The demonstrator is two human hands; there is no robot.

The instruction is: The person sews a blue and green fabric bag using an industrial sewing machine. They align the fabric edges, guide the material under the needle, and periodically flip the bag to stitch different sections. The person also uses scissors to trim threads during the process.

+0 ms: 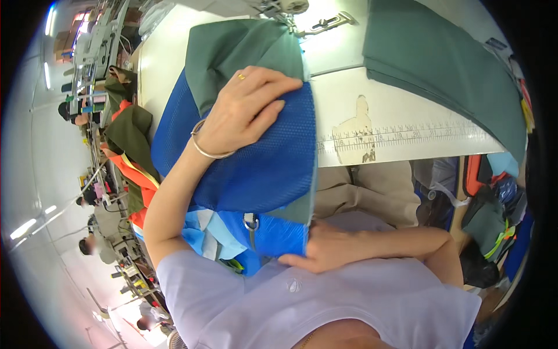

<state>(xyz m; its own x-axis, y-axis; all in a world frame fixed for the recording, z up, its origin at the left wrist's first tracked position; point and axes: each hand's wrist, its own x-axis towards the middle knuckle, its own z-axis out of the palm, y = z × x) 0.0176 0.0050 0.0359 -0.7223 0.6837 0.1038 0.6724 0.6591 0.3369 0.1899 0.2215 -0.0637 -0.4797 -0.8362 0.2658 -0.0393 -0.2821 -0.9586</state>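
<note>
The left grip (241,107), thumb and fingers apart, presses a rounded, dimpled blue mesh panel (273,166) at centre frame, bordering smooth green cloth (232,49) on a white counter (337,99); at lower centre, the right grip (322,247) meets glossy blue fabric (282,234), whether clamped or not cannot be told.

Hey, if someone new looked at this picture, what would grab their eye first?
Probably the big piece of blue mesh fabric in the middle, with the left hand lying on it. Next, the folded dark green cloth at upper right, and the ruler scale along the near edge of the pale table.
</note>
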